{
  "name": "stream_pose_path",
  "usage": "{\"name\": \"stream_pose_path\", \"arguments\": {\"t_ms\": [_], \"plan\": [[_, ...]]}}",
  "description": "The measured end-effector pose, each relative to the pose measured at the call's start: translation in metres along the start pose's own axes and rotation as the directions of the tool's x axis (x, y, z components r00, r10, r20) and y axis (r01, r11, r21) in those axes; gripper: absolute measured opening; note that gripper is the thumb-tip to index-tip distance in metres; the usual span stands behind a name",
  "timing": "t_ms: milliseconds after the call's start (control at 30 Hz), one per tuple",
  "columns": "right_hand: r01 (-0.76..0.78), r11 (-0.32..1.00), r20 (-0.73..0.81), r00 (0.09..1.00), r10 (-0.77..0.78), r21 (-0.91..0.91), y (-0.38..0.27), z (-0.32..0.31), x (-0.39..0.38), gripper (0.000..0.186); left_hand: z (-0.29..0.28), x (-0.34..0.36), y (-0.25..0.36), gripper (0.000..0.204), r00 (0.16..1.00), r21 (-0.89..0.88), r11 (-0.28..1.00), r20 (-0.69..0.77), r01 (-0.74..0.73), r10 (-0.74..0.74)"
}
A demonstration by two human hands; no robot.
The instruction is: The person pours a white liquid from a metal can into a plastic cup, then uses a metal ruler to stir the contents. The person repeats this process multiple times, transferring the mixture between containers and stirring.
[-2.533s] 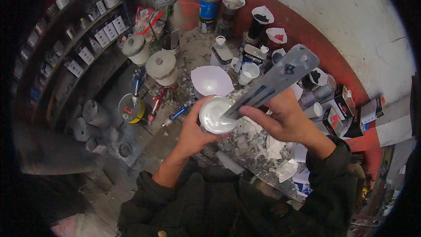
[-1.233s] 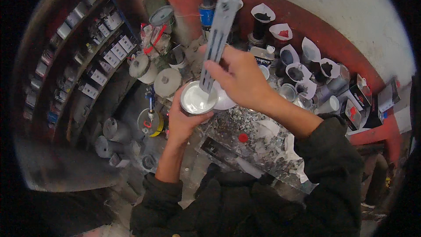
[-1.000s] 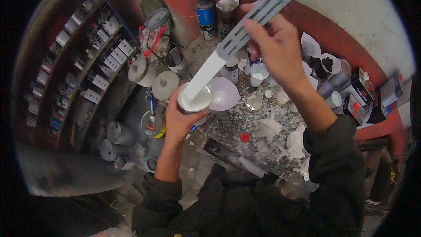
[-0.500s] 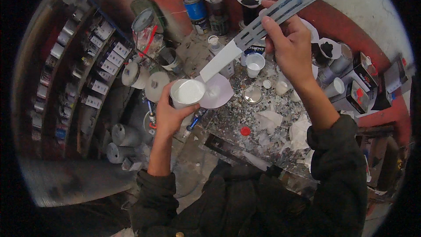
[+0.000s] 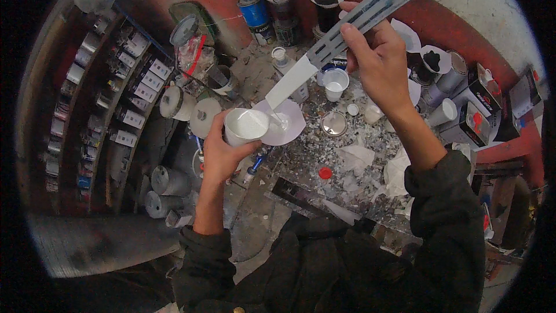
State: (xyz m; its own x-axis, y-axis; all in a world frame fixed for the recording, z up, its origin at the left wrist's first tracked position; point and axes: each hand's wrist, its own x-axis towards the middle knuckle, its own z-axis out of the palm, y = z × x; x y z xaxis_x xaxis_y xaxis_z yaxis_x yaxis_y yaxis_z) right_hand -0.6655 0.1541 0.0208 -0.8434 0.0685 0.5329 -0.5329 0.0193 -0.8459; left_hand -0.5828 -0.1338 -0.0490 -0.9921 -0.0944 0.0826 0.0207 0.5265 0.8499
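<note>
Messy worktop (image 5: 307,165): your left hand (image 5: 217,153) holds a cup (image 5: 246,126); your right hand (image 5: 383,64) holds a stick (image 5: 325,51) slanting down-left toward it.

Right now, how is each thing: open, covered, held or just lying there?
Left hand: curled around the white cup
White cup: held, open, white stuff inside
Right hand: gripping the flat stick
Flat stick: tilted, lower end white
Red cap: lying loose on the bench
Lidded pot: covered
</note>
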Motion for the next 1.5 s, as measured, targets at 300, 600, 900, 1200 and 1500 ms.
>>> {"name": "stream_pose_path", "arguments": {"t_ms": [300, 600, 900, 1200, 1500], "plan": [[0.023, 0.999, 0.002, 1.000, -0.023, 0.040, -0.014, 0.008, 0.003, 0.030, 0.000, -0.001, 0.011, 0.072, 1.000, 0.091, 0.996, -0.002, 0.005, -0.005], [0.089, 0.996, 0.173, 0.981, -0.091, 0.016, -0.026, 0.052, 0.014, 0.032, -0.005, -0.005, 0.015, 0.071, 0.999, -0.325, 0.945, -0.005, 0.030, -0.034], [0.100, 0.978, 0.324, 0.945, -0.036, -0.182, -0.030, 0.064, 0.014, 0.057, 0.002, -0.009, 0.051, 0.070, 0.997, -0.578, 0.813, -0.073, -0.074, 0.039], [-0.627, 0.770, -0.540, 0.692, 0.479, -0.120, 0.011, -0.146, -0.262, 0.032, 0.050, 0.013, 0.033, 0.067, 0.997, -0.570, 0.820, -0.070, -0.047, 0.009], [-0.536, 0.839, -0.986, -0.070, -0.150, -0.090, 0.001, -0.324, -0.432, 0.040, 0.152, -0.033, 0.038, 0.087, 0.965, -0.561, 0.826, 0.182, -0.056, 0.190]]}}
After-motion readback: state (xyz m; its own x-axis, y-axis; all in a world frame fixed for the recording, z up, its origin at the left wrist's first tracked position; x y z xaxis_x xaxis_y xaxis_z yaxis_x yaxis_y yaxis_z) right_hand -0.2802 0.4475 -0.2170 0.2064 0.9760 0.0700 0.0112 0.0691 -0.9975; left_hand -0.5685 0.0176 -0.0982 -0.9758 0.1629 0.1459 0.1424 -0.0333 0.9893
